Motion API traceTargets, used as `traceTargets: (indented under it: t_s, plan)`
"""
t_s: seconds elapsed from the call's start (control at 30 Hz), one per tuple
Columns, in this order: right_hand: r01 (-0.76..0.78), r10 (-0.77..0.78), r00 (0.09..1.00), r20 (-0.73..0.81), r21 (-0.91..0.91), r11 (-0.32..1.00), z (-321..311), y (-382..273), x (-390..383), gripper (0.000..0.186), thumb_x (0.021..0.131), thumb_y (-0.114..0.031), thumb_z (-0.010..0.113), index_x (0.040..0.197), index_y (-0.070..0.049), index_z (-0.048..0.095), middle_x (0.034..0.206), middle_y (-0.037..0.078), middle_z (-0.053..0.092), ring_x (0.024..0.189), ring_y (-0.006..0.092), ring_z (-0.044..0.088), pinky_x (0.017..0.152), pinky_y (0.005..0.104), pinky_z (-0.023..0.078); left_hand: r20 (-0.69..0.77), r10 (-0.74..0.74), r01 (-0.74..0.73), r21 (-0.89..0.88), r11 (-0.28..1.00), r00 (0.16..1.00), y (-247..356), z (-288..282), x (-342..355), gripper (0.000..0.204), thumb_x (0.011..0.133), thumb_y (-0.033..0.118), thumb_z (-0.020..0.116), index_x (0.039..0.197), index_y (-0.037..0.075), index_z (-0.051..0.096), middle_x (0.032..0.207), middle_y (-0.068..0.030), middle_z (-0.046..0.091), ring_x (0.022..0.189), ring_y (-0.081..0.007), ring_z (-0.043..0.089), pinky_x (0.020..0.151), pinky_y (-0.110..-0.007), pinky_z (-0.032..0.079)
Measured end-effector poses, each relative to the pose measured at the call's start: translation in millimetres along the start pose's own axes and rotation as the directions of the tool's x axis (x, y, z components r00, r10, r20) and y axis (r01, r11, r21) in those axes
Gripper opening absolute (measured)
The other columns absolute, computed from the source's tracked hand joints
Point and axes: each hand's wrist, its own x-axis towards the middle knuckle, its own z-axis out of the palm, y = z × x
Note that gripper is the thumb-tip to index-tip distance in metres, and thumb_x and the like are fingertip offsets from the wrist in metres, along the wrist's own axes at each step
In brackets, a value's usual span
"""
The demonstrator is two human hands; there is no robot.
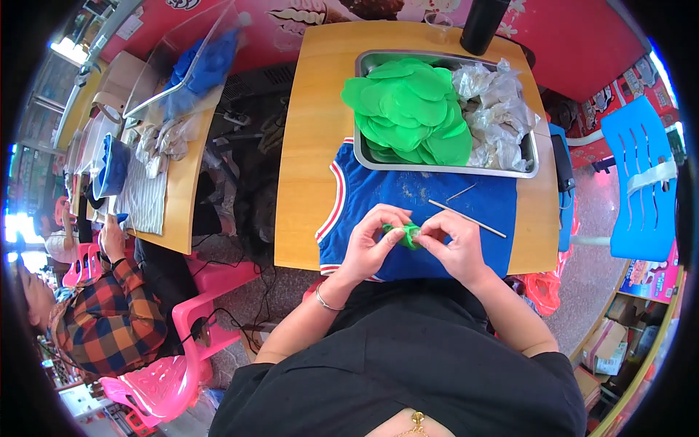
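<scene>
Close in front of my body, both hands hold a small gathered piece of thin green sheet (408, 234). My left hand (371, 244) pinches its left side, with a bracelet on that wrist. The fingertips of my right hand (459, 246) close on its right side, where something pale shows; I cannot make out what that is. Below the hands lies a blue jersey (437, 191) with red and white trim. A thin wooden stick (467, 218) and a short bent wire-like piece (461, 191) rest on it, beyond my right hand.
A metal tray (444, 170) holds a heap of rounded green sheets (411, 102) and crumpled clear plastic bags (499, 109). Behind it stand a black cylinder (484, 23) and a clear cup (438, 25). A person (109, 317) sits at another table to the left, near pink chairs (191, 328).
</scene>
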Motion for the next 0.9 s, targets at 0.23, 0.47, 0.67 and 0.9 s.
traceTargets:
  t_s: [0.23, 0.47, 0.67, 0.9]
  plan:
    - [0.235, -0.227, 0.972, 0.061, -0.256, 0.938, 8, -13, -6, 0.038, 0.064, -0.014, 0.075, 0.097, -0.002, 0.062, 0.088, 0.009, 0.056, 0.079, 0.0241, 0.053, 0.066, 0.0320, 0.044, -0.144, -0.235, 0.140, -0.476, 0.868, 0.961, 10, 16, 2, 0.005, 0.090, 0.008, 0.052, 0.088, 0.004, 0.049, 0.096, -0.0069, 0.053, 0.095, -0.0162, 0.054, 0.084, -0.029, 0.043]
    - [0.156, -0.167, 0.984, -0.056, -0.154, 0.976, 23, -12, -2, 0.029, 0.066, -0.004, 0.071, 0.093, -0.002, 0.062, 0.082, 0.008, 0.054, 0.070, 0.0187, 0.053, 0.059, 0.0284, 0.044, -0.106, -0.158, 0.135, -0.201, 0.970, 0.982, 23, 20, 3, 0.013, 0.092, 0.008, 0.048, 0.103, 0.003, 0.047, 0.100, -0.0067, 0.052, 0.090, -0.0101, 0.050, 0.080, -0.024, 0.041]
    - [0.105, -0.098, 0.990, -0.104, 0.057, 0.993, 15, -28, 4, 0.024, 0.067, 0.001, 0.067, 0.090, -0.001, 0.061, 0.083, 0.006, 0.057, 0.065, 0.0114, 0.048, 0.056, 0.0227, 0.040, -0.166, -0.084, 0.086, 0.001, 0.996, 0.983, 19, 13, -3, 0.036, 0.089, 0.012, 0.055, 0.120, 0.003, 0.038, 0.103, -0.0071, 0.049, 0.087, -0.0103, 0.051, 0.076, -0.023, 0.044]
    - [0.045, -0.044, 0.997, -0.065, 0.016, 0.999, 21, -34, -3, 0.026, 0.066, 0.000, 0.072, 0.090, -0.003, 0.061, 0.077, 0.003, 0.058, 0.059, 0.0081, 0.045, 0.051, 0.0215, 0.037, -0.198, -0.107, 0.080, -0.137, 0.987, 0.974, 33, 18, -1, 0.023, 0.091, 0.017, 0.051, 0.103, 0.002, 0.038, 0.096, -0.0105, 0.053, 0.089, -0.0125, 0.051, 0.080, -0.026, 0.043]
